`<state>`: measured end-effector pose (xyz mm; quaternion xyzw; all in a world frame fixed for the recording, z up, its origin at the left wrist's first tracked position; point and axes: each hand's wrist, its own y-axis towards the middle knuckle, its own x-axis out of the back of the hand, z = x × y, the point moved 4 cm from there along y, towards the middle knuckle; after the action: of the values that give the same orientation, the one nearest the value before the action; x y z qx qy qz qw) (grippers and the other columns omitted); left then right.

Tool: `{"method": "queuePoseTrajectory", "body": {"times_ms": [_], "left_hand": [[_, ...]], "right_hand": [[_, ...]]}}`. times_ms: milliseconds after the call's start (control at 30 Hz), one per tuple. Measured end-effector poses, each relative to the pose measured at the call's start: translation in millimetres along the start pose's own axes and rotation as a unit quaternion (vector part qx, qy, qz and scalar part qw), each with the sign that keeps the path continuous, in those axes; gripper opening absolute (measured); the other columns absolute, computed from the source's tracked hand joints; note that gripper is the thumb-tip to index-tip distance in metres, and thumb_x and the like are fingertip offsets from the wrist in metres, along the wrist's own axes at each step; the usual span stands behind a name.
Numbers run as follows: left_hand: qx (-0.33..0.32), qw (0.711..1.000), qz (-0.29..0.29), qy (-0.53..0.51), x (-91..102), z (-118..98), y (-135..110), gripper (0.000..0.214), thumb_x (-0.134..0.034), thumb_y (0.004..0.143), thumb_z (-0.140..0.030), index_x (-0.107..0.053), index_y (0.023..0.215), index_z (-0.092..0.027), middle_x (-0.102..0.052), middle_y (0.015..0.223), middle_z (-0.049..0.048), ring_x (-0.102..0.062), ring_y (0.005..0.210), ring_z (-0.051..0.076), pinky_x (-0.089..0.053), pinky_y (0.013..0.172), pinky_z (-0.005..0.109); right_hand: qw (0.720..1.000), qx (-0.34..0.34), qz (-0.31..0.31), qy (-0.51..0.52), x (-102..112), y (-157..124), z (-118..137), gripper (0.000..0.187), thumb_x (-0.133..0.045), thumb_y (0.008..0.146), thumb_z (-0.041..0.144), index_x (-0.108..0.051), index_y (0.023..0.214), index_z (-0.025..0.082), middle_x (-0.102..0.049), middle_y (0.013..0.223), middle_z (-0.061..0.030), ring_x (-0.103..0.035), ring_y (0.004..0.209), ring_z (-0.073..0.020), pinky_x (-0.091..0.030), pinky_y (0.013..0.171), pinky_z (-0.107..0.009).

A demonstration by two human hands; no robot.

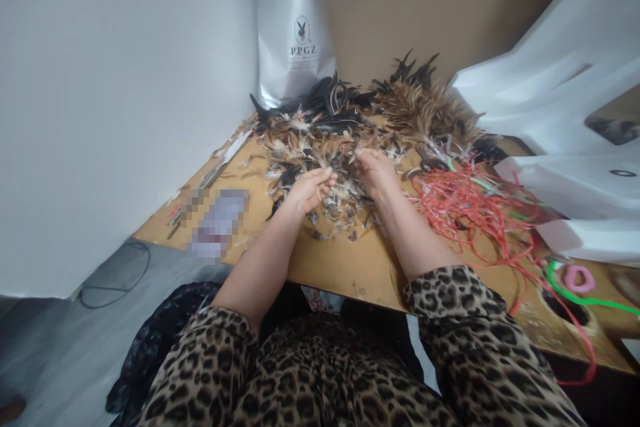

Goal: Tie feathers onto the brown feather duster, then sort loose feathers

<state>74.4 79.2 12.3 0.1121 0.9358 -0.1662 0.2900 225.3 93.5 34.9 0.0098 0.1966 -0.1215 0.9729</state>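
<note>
A loose pile of brown, black and white feathers [345, 210] is spread over the wooden table in front of me. Above its middle, my left hand [311, 191] is closed, thumb and fingertips pinched together. My right hand [375, 172] is also closed in a pinch, a short way to the right and slightly farther back. The two hands are apart, fingertips facing each other. Whatever is between the fingertips is too small and blurred to make out against the feathers.
Tangled red strips [465, 213] lie right of my right forearm. Behind the pile are black feathers [335, 97], a brown feather bundle [430, 110] and a white printed bag [295, 33]. Thin sticks [210, 173] and a pixelated object [220, 223] lie left. White sheeting [550, 73] hangs right.
</note>
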Motion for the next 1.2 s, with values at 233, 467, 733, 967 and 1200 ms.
{"method": "queuePoseTrajectory", "body": {"times_ms": [233,467,733,967,1200], "left_hand": [[0.002,0.998,-0.021,-0.061,5.3,-0.4,5.4,0.006,-0.057,0.081,-0.01,-0.061,0.076,-0.011,-0.07,0.081,0.0067,-0.064,0.062,0.006,-0.047,0.051,0.01],[0.026,0.999,0.002,-0.038,-1.4,4.9,1.4,0.001,-0.062,0.078,-0.01,-0.062,0.079,-0.01,-0.069,0.076,0.0062,-0.063,0.056,0.005,-0.045,0.046,0.009],[-0.026,0.998,-0.048,-0.033,-3.5,-1.4,-0.3,0.014,-0.055,0.081,-0.006,-0.057,0.067,-0.009,-0.061,0.058,-0.0002,-0.055,0.047,0.001,-0.039,0.044,0.008],[-0.066,0.997,-0.023,0.011,-2.3,-0.3,0.9,0.008,-0.063,0.076,-0.011,-0.06,0.069,-0.009,-0.064,0.062,0.0015,-0.056,0.05,0.002,-0.041,0.047,0.01],[-0.074,0.995,0.036,0.052,-0.8,4.3,4.2,0.011,-0.07,0.071,-0.017,-0.063,0.073,-0.008,-0.067,0.066,0.0044,-0.06,0.055,0.005,-0.044,0.051,0.013]], "right_hand": [[0.993,-0.077,0.084,0.035,-12.6,-10.5,-7.3,0.039,-0.083,0.042,0.035,-0.057,0.067,0.019,-0.056,0.056,0.0064,-0.049,0.051,-0.0062,-0.035,0.046,-0.018],[0.994,-0.046,0.095,-0.01,-20.7,-15.1,-22.4,0.038,-0.081,0.045,0.041,-0.06,0.067,0.018,-0.059,0.056,0.0037,-0.051,0.051,-0.0081,-0.041,0.052,-0.022],[0.996,-0.029,0.064,-0.048,-20.0,-17.0,-20.3,0.035,-0.08,0.047,0.042,-0.063,0.066,0.017,-0.055,0.053,0.0046,-0.045,0.049,-0.0063,-0.034,0.047,-0.02],[0.995,-0.035,0.079,-0.056,-23.0,-19.5,-18.5,0.037,-0.082,0.043,0.039,-0.067,0.069,0.017,-0.063,0.061,0.0026,-0.051,0.052,-0.0074,-0.04,0.053,-0.022],[0.996,-0.025,0.069,-0.042,-19.7,-17.1,-21.6,0.034,-0.081,0.045,0.039,-0.065,0.065,0.017,-0.06,0.058,0.0042,-0.05,0.051,-0.0078,-0.04,0.053,-0.023]]}}
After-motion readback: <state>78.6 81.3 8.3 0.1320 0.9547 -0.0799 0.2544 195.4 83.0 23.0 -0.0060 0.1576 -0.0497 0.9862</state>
